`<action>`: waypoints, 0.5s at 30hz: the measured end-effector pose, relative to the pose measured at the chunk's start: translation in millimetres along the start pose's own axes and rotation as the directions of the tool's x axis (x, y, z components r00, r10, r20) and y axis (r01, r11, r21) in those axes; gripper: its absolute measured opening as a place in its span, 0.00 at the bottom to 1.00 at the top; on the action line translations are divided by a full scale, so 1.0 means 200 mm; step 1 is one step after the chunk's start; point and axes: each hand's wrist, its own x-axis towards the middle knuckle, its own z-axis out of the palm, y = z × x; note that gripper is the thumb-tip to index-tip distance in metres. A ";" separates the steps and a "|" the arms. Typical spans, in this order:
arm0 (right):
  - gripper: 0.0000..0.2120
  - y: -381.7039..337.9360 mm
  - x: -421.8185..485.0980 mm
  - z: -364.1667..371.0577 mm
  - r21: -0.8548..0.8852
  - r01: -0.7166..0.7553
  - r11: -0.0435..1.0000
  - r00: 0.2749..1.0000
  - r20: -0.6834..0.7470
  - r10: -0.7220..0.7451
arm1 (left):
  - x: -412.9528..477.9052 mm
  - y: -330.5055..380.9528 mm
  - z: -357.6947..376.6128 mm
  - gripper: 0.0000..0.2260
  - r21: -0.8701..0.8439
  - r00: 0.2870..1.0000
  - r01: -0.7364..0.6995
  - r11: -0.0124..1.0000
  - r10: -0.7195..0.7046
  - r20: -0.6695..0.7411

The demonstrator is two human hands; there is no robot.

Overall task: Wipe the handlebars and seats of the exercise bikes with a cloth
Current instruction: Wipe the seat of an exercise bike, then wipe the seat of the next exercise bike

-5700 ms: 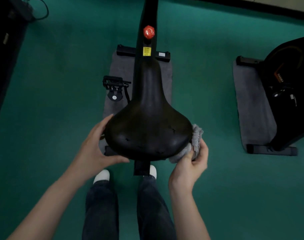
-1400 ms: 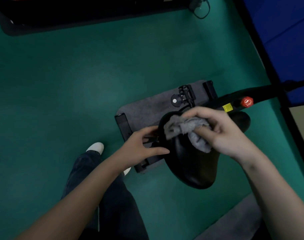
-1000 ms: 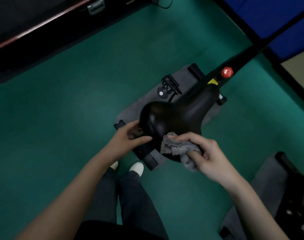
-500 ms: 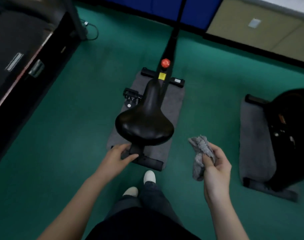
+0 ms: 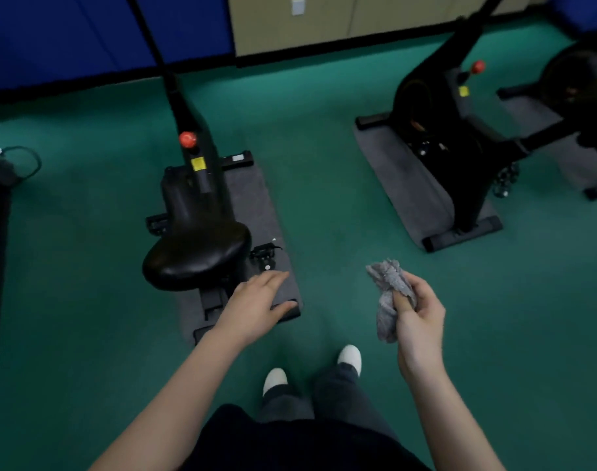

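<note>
A black exercise bike stands at left on a grey mat; its glossy black seat (image 5: pixel 196 254) faces me, and its handlebars are out of view. My left hand (image 5: pixel 256 305) hovers to the right of the seat with fingers straight, touching nothing. My right hand (image 5: pixel 418 316) grips a crumpled grey cloth (image 5: pixel 389 292) in the air over the green floor, well clear of the seat. A second black bike (image 5: pixel 440 130) stands at the right on its own mat; its seat is not visible.
Green floor runs between the two bikes. Part of a third bike (image 5: pixel 582 93) shows at the far right. A dark machine edge and cable (image 5: pixel 4 164) sit at the far left. My white shoes (image 5: pixel 350 356) are below the hands.
My left hand has come off the seat post and moved right. The view has swung rightwards and up, so the first bike has shifted left and the second bike shows more fully. The cloth stays in my right hand.
</note>
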 end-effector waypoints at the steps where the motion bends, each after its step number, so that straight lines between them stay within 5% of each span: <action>1: 0.17 0.00 0.01 -0.05 0.013 -0.005 1.000 1.000 -0.022 0.005 | 0.03 0.06 0.00 0.28 0.032 1.000 -0.028 0.999 0.028 -0.001; 15: 0.18 0.01 0.44 -1.05 0.048 -0.070 0.996 0.977 -0.200 0.079 | 0.54 1.08 0.34 0.29 0.209 0.973 -0.225 0.952 0.206 0.108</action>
